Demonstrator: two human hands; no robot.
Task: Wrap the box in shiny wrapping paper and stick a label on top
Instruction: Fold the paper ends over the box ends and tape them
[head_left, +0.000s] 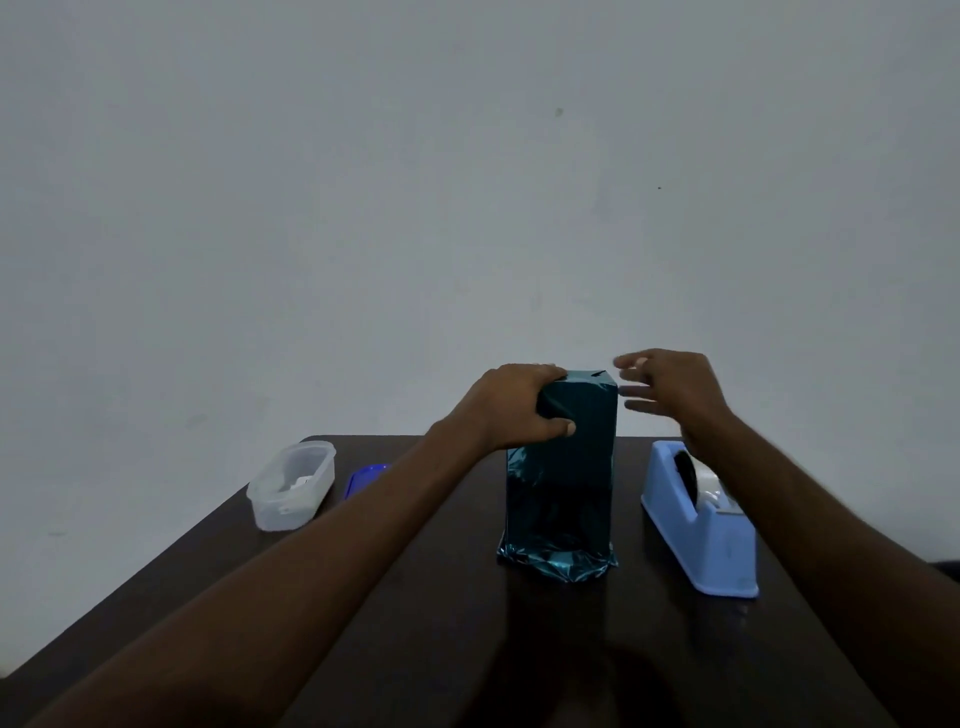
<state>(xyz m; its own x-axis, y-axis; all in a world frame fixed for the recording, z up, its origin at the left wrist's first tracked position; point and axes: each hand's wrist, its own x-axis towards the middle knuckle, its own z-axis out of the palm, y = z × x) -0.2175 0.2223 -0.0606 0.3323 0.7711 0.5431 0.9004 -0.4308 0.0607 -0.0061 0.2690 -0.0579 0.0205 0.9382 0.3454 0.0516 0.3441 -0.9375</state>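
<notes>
In the head view, the box (561, 467) stands upright near the middle of a dark table (395, 597), already covered in shiny teal wrapping paper (558, 564) that is crumpled and spreads out a little at the bottom end. The left hand (519, 408) grips the upper left corner of the box, with the fingers curled over the top edge and the thumb pressed on the front face. The right hand (670, 387) is in the air just beside the upper right corner, its fingers spread and relaxed, and it holds nothing; it looks slightly blurred. On the right of the box, near but apart from it, sits a light blue tape dispenser (701, 525) with a roll of tape inside. On the left side of the table there is a clear plastic container (291, 486), and beside it a small blue lid (363, 480), partly hidden behind the left forearm.
</notes>
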